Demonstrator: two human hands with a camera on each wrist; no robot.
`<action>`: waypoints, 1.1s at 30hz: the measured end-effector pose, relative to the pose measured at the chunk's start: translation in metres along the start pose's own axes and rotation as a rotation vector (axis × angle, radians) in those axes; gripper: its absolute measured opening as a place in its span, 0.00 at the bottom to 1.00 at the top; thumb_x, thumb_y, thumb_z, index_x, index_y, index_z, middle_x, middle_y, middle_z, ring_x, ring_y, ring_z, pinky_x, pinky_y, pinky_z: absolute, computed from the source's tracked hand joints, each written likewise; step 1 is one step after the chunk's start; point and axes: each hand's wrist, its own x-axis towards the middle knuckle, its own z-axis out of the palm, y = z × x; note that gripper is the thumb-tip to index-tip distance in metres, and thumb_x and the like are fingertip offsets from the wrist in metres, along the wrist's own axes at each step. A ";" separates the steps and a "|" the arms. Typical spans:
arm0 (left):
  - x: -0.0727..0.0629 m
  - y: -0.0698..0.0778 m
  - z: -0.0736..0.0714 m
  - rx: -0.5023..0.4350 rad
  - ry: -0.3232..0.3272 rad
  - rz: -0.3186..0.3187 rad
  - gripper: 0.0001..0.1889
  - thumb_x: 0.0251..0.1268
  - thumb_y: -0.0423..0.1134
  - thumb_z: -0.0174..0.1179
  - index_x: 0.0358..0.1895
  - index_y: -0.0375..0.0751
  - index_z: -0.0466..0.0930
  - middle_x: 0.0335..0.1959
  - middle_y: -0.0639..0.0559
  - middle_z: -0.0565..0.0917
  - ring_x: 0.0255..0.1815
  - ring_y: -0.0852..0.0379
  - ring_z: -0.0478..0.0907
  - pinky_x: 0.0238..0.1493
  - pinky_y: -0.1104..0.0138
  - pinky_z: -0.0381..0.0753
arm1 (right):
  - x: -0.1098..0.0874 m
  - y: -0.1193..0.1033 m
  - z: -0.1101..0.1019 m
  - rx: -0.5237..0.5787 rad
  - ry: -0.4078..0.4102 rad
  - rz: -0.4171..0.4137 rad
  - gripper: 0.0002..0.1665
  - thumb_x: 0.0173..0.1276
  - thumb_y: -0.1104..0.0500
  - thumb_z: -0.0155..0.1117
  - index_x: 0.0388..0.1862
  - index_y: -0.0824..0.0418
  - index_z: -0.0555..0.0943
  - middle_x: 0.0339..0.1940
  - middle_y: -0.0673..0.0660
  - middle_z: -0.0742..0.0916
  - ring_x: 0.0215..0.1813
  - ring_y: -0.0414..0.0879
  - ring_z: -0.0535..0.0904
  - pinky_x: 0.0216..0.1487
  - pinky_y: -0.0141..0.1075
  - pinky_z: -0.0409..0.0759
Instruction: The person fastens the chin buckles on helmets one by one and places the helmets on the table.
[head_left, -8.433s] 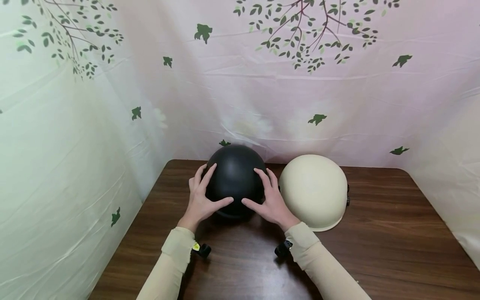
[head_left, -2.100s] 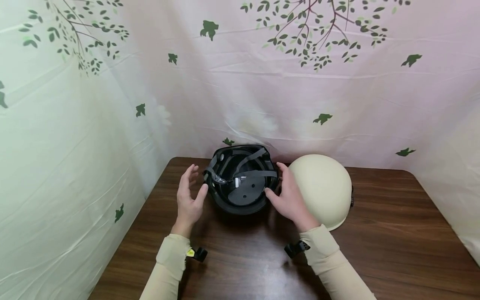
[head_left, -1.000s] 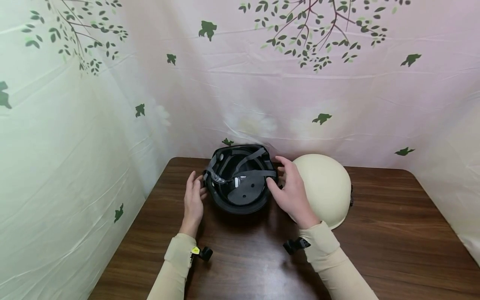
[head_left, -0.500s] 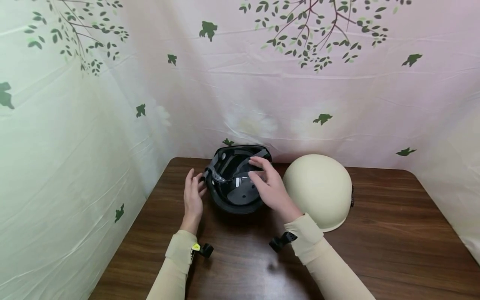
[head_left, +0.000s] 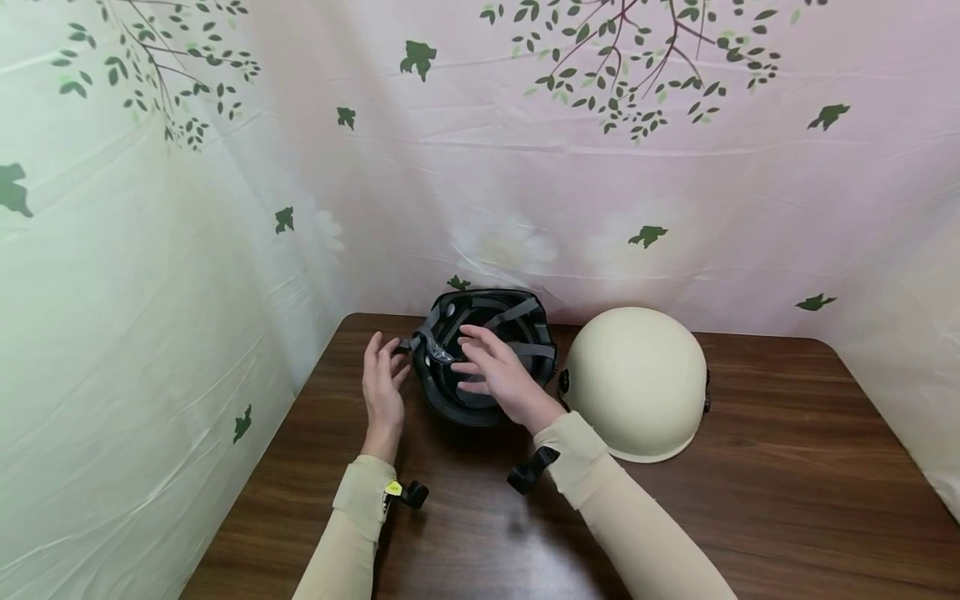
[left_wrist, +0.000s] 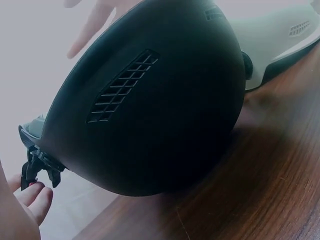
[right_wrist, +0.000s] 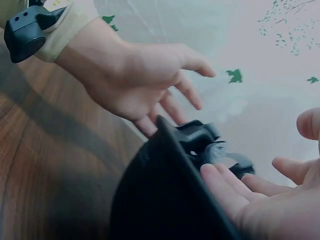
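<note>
A black helmet lies upside down on the table, its padded inside and grey chin straps facing up. My left hand is at the helmet's left side, fingers loosely bent. In the left wrist view its fingertips touch a black buckle hanging at the rim. My right hand reaches over the helmet's opening with fingers spread, hiding part of the lining. From the right wrist, its fingertips show close to a clear plastic-looking piece on the strap.
A cream helmet stands dome up just right of the black one, with dark fittings at its sides. Both rest on a brown wood-grain table. A pale curtain printed with leaves hangs behind and along the sides.
The black helmet, dome up at first, was turned over. My right hand has left its right rim and moved left across the opening. My left hand has come in to the left-side buckle.
</note>
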 end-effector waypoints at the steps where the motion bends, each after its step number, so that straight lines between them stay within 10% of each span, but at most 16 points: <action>1: 0.000 0.000 0.000 0.003 0.001 0.000 0.29 0.88 0.51 0.38 0.83 0.42 0.56 0.75 0.33 0.71 0.72 0.37 0.73 0.72 0.42 0.71 | 0.002 0.001 0.002 0.009 -0.011 0.012 0.32 0.89 0.51 0.45 0.85 0.56 0.57 0.83 0.63 0.64 0.74 0.65 0.74 0.67 0.56 0.79; 18: 0.002 0.007 0.000 -0.025 0.006 0.153 0.28 0.88 0.45 0.39 0.83 0.41 0.57 0.73 0.35 0.74 0.71 0.38 0.74 0.72 0.43 0.71 | 0.016 0.011 0.013 0.088 -0.078 0.060 0.34 0.89 0.48 0.41 0.88 0.51 0.51 0.83 0.67 0.66 0.80 0.64 0.66 0.78 0.60 0.63; 33: 0.004 0.015 0.003 0.018 -0.005 0.226 0.27 0.86 0.43 0.41 0.82 0.44 0.59 0.73 0.38 0.74 0.72 0.43 0.73 0.71 0.49 0.74 | 0.006 0.003 0.009 0.113 0.033 -0.039 0.34 0.86 0.57 0.52 0.84 0.63 0.57 0.72 0.69 0.74 0.75 0.67 0.71 0.74 0.54 0.73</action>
